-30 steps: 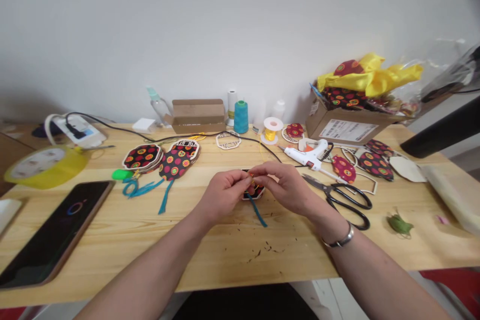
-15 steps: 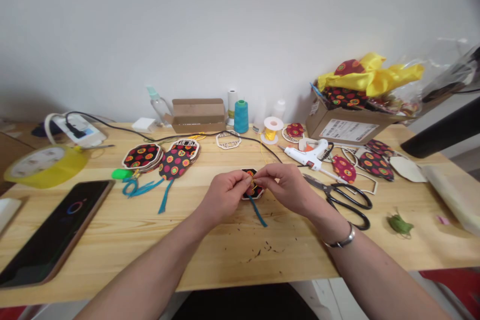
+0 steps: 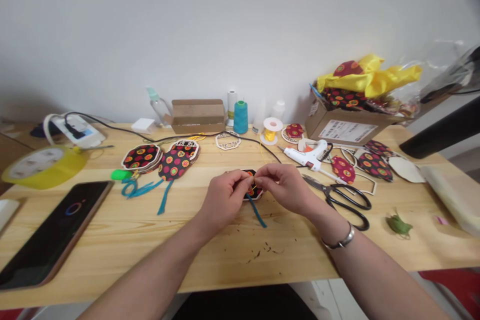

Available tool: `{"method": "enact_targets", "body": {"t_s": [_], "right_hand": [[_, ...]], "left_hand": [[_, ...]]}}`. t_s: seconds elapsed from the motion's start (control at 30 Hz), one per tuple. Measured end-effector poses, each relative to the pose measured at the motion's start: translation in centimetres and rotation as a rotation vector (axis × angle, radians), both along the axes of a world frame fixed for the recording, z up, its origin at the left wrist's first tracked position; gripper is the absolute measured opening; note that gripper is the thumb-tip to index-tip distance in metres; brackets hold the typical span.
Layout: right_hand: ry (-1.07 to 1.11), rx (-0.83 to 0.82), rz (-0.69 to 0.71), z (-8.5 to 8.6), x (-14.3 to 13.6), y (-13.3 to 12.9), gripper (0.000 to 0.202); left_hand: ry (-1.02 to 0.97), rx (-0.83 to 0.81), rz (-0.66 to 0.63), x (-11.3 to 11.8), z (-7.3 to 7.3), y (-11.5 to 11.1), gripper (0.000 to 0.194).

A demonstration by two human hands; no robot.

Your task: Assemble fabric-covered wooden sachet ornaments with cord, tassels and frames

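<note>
My left hand (image 3: 228,192) and my right hand (image 3: 283,185) meet at the middle of the table, thumbs and forefingers pinched. Between them runs a thin yellow cord (image 3: 254,186), gripped by the fingertips of both. Just beneath lies a framed black fabric piece (image 3: 257,193) with a flower pattern and a pale rim, partly hidden by my fingers. From it a teal ribbon (image 3: 257,211) trails toward me. Black-handled scissors (image 3: 345,200) lie right of my right hand. A white glue gun (image 3: 309,155) rests behind them.
A yellow cord spool (image 3: 270,132) and a teal thread cone (image 3: 240,117) stand at the back. Stacked fabric pieces (image 3: 174,162) and a phone (image 3: 56,232) lie to the left. At the back right sits a cardboard box (image 3: 341,127); a black cable (image 3: 187,135) crosses the table.
My hands stay pinched in nearly the same place, with small finger shifts at the yellow cord. The whole view has moved very slightly.
</note>
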State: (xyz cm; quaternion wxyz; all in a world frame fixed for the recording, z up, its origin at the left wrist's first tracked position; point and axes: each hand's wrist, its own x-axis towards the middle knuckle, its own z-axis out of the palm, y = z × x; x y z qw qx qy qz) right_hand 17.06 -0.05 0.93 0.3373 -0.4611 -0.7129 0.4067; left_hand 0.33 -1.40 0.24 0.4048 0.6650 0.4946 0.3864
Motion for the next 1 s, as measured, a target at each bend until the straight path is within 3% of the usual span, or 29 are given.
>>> {"method": "enact_targets", "body": {"t_s": [0.17,0.3,0.43,0.63,0.87,1.0], "right_hand": [[0.445,-0.298,-0.044,-0.2,-0.2,0.1,0.015],[0.725,-0.491,0.036,-0.5,-0.7,0.0,0.019],[0.873,-0.606,0.100,-0.8,-1.2,-0.2,0.018],[0.939,-0.742,0.131,-0.6,-1.6,-0.4,0.020],[0.957,-0.706,0.111,0.5,-2.1,-0.8,0.022],[0.960,-0.657,0.096,1.3,-2.8,-1.1,0.023]], "left_hand": [[-0.479,-0.319,0.093,0.1,0.3,0.4,0.028],[-0.692,-0.457,0.054,0.4,0.1,0.5,0.034],[-0.740,-0.432,0.017,0.7,-0.3,0.3,0.025],[-0.817,-0.368,0.095,1.0,-0.8,0.1,0.013],[-0.875,-0.250,0.116,1.1,-0.1,-0.5,0.006],[-0.921,-0.305,0.080,1.4,1.0,-0.7,0.007]]}}
